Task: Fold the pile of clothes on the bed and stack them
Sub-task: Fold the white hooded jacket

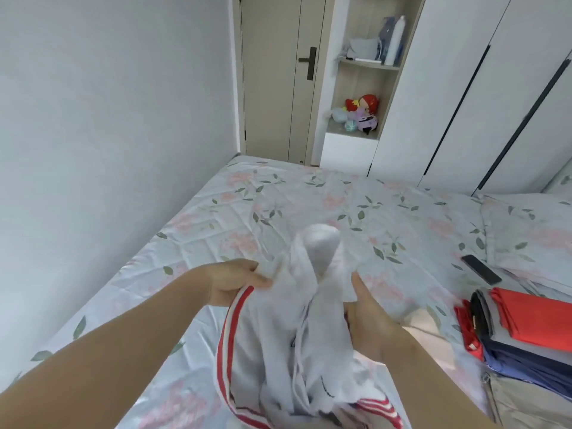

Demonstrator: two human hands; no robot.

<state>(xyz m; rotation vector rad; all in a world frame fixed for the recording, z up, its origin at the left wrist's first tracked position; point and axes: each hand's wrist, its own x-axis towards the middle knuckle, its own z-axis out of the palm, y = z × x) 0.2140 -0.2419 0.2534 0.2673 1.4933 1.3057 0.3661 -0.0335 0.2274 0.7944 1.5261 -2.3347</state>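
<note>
Head view: left hand [236,281], right hand [370,317] grip one white garment [278,345].

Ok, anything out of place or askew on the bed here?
Only small things. A black phone lies loose on the floral sheet beside the pillow. The folded stack at the right has staggered layers, with red cloth sticking out at its left side. The white red-striped garment hangs bunched between the left hand and right hand.
</note>
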